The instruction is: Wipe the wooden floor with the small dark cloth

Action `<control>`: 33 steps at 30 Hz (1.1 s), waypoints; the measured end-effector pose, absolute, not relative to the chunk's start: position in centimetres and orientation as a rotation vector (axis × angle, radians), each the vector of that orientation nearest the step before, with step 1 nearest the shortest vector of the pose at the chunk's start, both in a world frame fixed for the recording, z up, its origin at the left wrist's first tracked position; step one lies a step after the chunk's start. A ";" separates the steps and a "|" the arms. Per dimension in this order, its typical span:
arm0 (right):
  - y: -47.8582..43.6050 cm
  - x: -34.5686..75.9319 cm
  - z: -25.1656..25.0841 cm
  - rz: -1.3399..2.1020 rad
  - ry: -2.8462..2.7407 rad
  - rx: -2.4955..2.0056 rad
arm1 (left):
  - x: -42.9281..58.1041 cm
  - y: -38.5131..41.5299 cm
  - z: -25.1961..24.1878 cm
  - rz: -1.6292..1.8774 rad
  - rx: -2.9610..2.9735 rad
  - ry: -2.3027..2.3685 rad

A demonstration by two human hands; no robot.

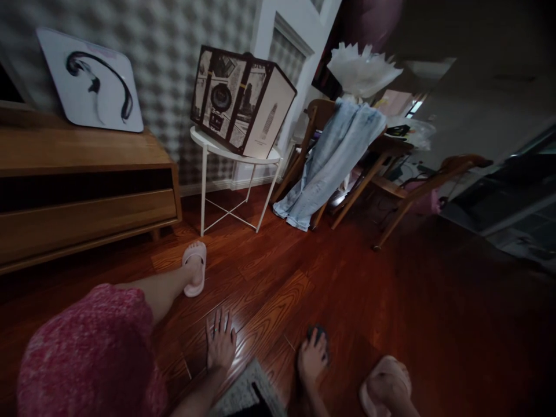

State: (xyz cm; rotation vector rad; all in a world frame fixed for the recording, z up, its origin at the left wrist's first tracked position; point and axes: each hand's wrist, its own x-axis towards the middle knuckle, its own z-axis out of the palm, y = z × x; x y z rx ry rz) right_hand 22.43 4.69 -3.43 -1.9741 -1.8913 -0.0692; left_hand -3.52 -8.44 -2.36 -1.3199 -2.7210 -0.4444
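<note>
My left hand (221,341) is stretched out with its fingers spread, and nothing is in it. It shows against the wooden floor (278,295); whether it touches a surface I cannot tell. My right hand (313,356) is curled over a small dark rounded object (319,335), perhaps a computer mouse; fingers cover most of it. Between my forearms, at the bottom edge, lies a grey mottled flat thing (247,389) with a black part, cut off by the frame. My feet wear pale pink slippers (200,250), one on each side of my hands.
A wooden cabinet (87,217) stands at the left, a white picture board (93,87) on top. Ahead, a white side table (230,152) bears a printed trunk-like box (243,101). Pale jeans (334,162) hang over a chair. Another wooden chair (408,191) is farther right.
</note>
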 end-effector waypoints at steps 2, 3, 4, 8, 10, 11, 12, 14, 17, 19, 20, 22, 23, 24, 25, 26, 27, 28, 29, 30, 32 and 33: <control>3.9 17.9 -3.1 0.032 -2.096 -1.796 | -3.5 -8.4 -2.4 -0.422 -1.318 -2.713; 3.4 15.7 -3.1 0.093 -2.201 -1.699 | -3.5 -8.4 -2.5 -0.403 -1.318 -2.705; 2.8 13.6 -3.1 0.158 -2.306 -1.599 | -3.6 -8.4 -2.6 -0.385 -1.316 -2.696; 0.9 7.9 -3.4 0.318 -2.554 -1.266 | -3.6 -8.3 -3.4 -0.354 -1.297 -2.671; 1.6 7.8 -3.5 0.329 -2.581 -1.184 | -3.7 -8.2 -3.9 -0.367 -1.305 -2.663; 2.6 8.5 -3.4 0.326 -2.578 -1.183 | -3.7 -8.2 -4.1 -0.379 -1.310 -2.661; 3.9 9.9 -3.3 0.317 -2.559 -1.219 | -3.8 -8.2 -4.3 -0.391 -1.316 -2.660; 6.9 14.2 -3.1 0.273 -2.442 -1.414 | -3.8 -8.2 -4.4 -0.405 -1.319 -2.662; 10.6 23.0 -3.1 0.158 -2.096 -1.836 | -3.8 -8.3 -3.8 -0.402 -1.318 -2.676; 11.1 28.5 -3.6 0.083 -1.882 -2.037 | -3.7 -8.4 -3.2 -0.404 -1.318 -2.688; 10.8 30.7 -3.8 0.038 -1.794 -2.099 | -3.7 -8.4 -2.9 -0.402 -1.316 -2.694; 9.4 33.0 -4.4 -0.066 -1.638 -2.159 | -3.7 -8.4 -2.4 -0.392 -1.317 -2.705; 8.5 33.1 -4.6 -0.116 -1.563 -2.169 | -3.7 -8.4 -2.2 -0.388 -1.322 -2.707; 7.7 32.5 -4.6 -0.147 -1.495 -2.171 | -3.7 -8.4 -2.1 -0.388 -1.327 -2.709; 7.1 31.4 -4.6 -0.146 -1.452 -2.162 | -3.7 -8.4 -2.1 -0.393 -1.330 -2.712; 6.6 29.7 -4.4 -0.105 -1.452 -2.142 | -3.7 -8.5 -2.0 -0.401 -1.335 -2.715; 6.2 27.7 -4.2 -0.032 -1.495 -2.109 | -3.7 -8.5 -2.0 -0.408 -1.338 -2.718; 5.9 25.4 -3.9 0.059 -1.576 -2.060 | -3.7 -8.5 -1.9 -0.412 -1.341 -2.721; 5.6 23.0 -3.6 0.150 -1.682 -1.999 | -3.7 -8.6 -1.9 -0.411 -1.344 -2.722; 5.2 20.5 -3.3 0.225 -1.798 -1.929 | -3.7 -8.6 -1.9 -0.407 -1.344 -2.722; 3.9 15.3 -3.1 0.301 -2.021 -1.782 | -3.7 -8.6 -1.9 -0.399 -1.337 -2.719; 3.0 12.9 -3.1 0.316 -2.129 -1.702 | -3.7 -8.6 -2.0 -0.394 -1.330 -2.717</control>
